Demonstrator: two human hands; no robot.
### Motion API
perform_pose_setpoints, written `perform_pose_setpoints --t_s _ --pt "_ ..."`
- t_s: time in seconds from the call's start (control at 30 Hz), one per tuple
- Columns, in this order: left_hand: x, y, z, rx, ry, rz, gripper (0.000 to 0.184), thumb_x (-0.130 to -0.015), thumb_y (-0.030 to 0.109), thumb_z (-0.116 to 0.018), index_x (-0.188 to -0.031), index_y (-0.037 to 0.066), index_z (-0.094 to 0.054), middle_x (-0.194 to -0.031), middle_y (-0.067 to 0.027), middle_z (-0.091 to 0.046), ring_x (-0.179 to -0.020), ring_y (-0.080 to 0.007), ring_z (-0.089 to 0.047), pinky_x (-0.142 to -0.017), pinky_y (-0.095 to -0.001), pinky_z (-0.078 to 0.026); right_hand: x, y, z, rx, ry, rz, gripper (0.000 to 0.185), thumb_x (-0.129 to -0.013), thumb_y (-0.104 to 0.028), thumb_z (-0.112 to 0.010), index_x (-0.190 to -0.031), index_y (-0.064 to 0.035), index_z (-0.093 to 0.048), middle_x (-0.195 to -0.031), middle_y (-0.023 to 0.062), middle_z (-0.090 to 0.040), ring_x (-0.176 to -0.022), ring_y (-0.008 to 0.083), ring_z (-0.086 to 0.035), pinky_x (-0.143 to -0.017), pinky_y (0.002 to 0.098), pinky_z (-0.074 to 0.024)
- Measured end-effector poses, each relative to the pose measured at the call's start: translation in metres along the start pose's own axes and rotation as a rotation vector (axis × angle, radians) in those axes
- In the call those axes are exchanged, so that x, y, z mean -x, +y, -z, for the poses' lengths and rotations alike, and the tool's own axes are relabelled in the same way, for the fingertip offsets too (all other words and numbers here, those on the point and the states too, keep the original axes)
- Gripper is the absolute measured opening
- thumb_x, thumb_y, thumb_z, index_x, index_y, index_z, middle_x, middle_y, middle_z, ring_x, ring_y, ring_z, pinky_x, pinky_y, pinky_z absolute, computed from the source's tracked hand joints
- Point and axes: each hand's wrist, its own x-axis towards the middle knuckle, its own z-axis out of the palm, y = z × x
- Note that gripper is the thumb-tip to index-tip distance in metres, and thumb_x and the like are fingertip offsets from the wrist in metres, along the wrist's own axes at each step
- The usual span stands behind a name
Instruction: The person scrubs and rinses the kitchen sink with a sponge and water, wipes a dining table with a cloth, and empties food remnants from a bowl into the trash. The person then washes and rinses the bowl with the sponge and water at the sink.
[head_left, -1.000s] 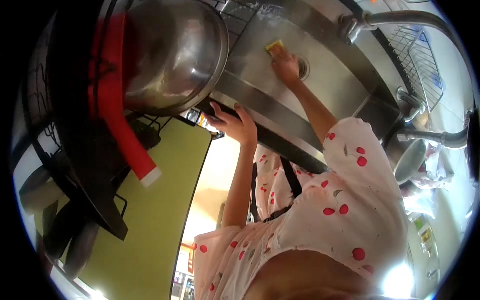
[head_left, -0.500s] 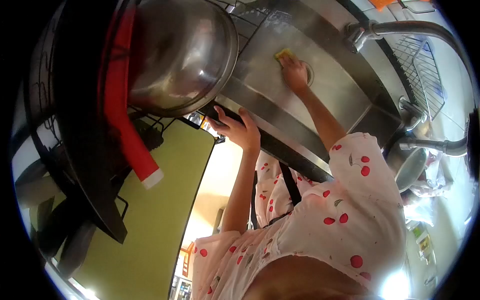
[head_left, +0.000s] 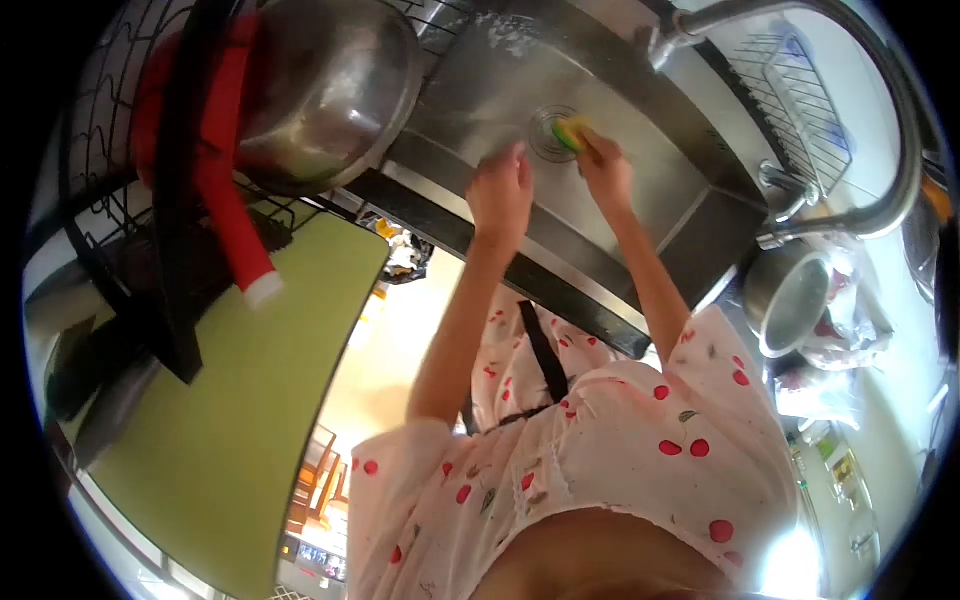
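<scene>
A steel sink [head_left: 655, 150] lies below me, with a round drain [head_left: 549, 133] in its floor. My right hand [head_left: 606, 172] pinches a yellow and green sponge [head_left: 571, 134] over the drain's right side. To the left, my left hand [head_left: 500, 196] is raised over the sink's near edge, its fingers curled together and slightly blurred. Whether anything is inside those fingers is hidden from this view.
A large steel bowl [head_left: 325, 100] and a red object [head_left: 232, 215] are on a black wire rack at the left. A curved faucet [head_left: 893, 90] arches at the upper right, near a wire basket [head_left: 797, 115] and a metal pot [head_left: 788, 300].
My left hand has moved from beside the bowl to over the sink's edge, and its spread fingers have closed. My right hand has lifted and turned the sponge, so its green side shows.
</scene>
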Motion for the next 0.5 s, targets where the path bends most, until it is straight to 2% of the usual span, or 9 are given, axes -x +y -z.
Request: perform_pose_setpoints --t_s 0.03,0.1,0.13,0.17,0.27,0.37,0.5 --pt "-0.019 0.006 -0.003 0.157 -0.199 0.191 0.023 -0.074 0.018 -0.060 -0.093 0.005 -0.055 -0.089 -0.0110 -0.059 -0.083 -0.0293 -0.056 -0.071 -0.0398 -0.044 0.020 -0.006 0.024 -0.015 -0.011 -0.096 0.030 -0.075 -0.006 -0.055 -0.105 -0.0059 -0.059 -0.098 0.0144 -0.061 -0.085 0.0211 -0.059 -0.076 0.0270 -0.0444" --pt "-0.065 -0.018 -0.032 0.137 -0.192 0.261 0.025 -0.073 0.020 -0.062 -0.089 0.003 -0.056 -0.086 -0.0161 -0.059 -0.079 -0.0319 -0.057 -0.068 -0.0421 -0.045 0.048 0.002 0.060 -0.081 0.007 -0.212 0.034 -0.075 -0.005 -0.055 -0.110 -0.0050 -0.057 -0.098 0.0117 -0.062 -0.086 0.0156 -0.059 -0.076 0.0241 -0.0434" --pt "-0.087 -0.052 -0.064 0.067 -0.171 0.251 0.025 -0.071 0.021 -0.064 -0.087 0.003 -0.057 -0.084 -0.0164 -0.059 -0.079 -0.0322 -0.057 -0.068 -0.0420 -0.045 0.060 0.015 0.071 -0.127 0.024 -0.239 0.036 -0.075 -0.003 -0.054 -0.111 -0.0047 -0.056 -0.100 0.0100 -0.062 -0.088 0.0131 -0.058 -0.077 0.0230 -0.0425" --pt "-0.096 -0.084 -0.092 -0.007 -0.157 0.257 0.026 -0.068 0.022 -0.066 -0.084 0.003 -0.058 -0.083 -0.0168 -0.059 -0.079 -0.0325 -0.057 -0.069 -0.0419 -0.045 0.072 0.020 0.082 -0.174 0.051 -0.284 0.037 -0.075 -0.002 -0.053 -0.112 -0.0038 -0.056 -0.102 0.0093 -0.061 -0.090 0.0127 -0.057 -0.078 0.0229 -0.0421" --pt "-0.111 -0.114 -0.104 -0.137 -0.240 0.314 0.028 -0.063 0.023 -0.069 -0.078 0.002 -0.058 -0.081 -0.0173 -0.058 -0.077 -0.0339 -0.056 -0.069 -0.0411 -0.044 0.102 0.029 0.106 -0.296 0.116 -0.353 0.038 -0.074 0.000 -0.052 -0.112 -0.0025 -0.056 -0.104 0.0097 -0.060 -0.094 0.0131 -0.056 -0.081 0.0230 -0.0413" --pt "-0.118 -0.112 -0.101 -0.245 -0.240 0.155 0.029 -0.061 0.023 -0.070 -0.075 0.002 -0.057 -0.077 -0.0161 -0.057 -0.073 -0.0331 -0.055 -0.066 -0.0399 -0.044 0.118 0.047 0.117 -0.347 0.170 -0.334 0.038 -0.074 0.002 -0.051 -0.112 -0.0008 -0.055 -0.105 0.0115 -0.059 -0.096 0.0149 -0.055 -0.083 0.0238 -0.0409" --pt "-0.120 -0.132 -0.112 -0.054 -0.273 0.097 0.034 -0.058 0.029 -0.072 -0.070 0.002 -0.055 -0.072 -0.0149 -0.056 -0.069 -0.0319 -0.054 -0.061 -0.0411 -0.043 0.125 0.053 0.116 -0.371 0.210 -0.385 0.040 -0.074 0.004 -0.051 -0.113 0.0025 -0.052 -0.108 0.0137 -0.057 -0.099 0.0169 -0.055 -0.086 0.0244 -0.0402"
